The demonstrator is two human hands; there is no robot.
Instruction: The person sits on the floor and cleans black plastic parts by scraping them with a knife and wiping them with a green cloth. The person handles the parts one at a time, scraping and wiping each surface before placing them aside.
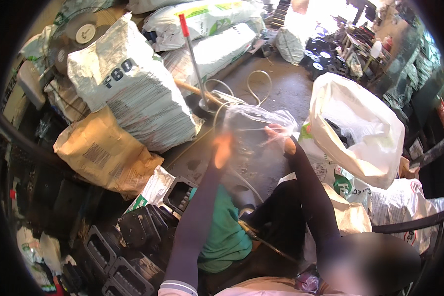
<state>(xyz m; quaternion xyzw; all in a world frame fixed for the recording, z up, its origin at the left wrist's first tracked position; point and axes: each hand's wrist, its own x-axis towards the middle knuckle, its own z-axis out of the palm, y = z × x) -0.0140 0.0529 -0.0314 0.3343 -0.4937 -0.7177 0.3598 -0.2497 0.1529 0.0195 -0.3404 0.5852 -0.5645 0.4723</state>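
Grey floor (293, 86) was seen left of the open white sack (387, 123), where a clear plastic bag (251, 118) was held up. It was pinched by the right hand (279, 134); how the blurred left hand (222, 150) gripped could not be told.

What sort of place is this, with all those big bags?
Perhaps a workshop or recycling storeroom: there are big white sacks, black box-like parts piled at lower left, and dark round parts heaped at the back.

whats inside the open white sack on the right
Dark pieces lie inside the white sack, toward its left side. I can't tell what they are; the sack's near wall covers whatever lies lower down.
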